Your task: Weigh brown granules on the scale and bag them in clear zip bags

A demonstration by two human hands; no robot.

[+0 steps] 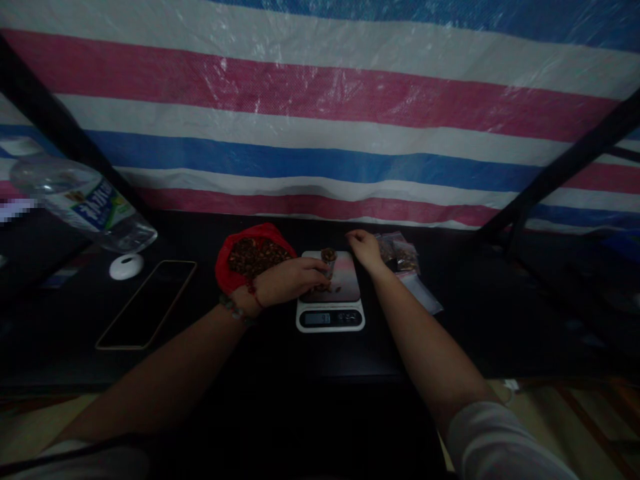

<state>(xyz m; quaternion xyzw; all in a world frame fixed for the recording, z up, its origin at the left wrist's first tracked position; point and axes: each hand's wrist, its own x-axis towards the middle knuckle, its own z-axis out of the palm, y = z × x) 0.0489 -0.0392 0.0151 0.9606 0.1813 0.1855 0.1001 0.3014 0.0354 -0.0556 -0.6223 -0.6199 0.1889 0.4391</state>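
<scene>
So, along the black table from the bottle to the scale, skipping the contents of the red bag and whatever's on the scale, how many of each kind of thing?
Plastic bottle: 1
Smartphone: 1
White rounded object: 1
Red bag: 1
Digital scale: 1
Total: 5

The left hand [293,277] covers part of the scale's plate [346,279], so its fingertips and the bits under them are hard to make out. Small dark marks on the scale's buttons [349,317] are too tiny to read. The right forearm [417,317] hides part of the clear bags [406,257]. The lower edge cuts off both sleeves, and dimness blurs the right side of the table [480,307].
</scene>
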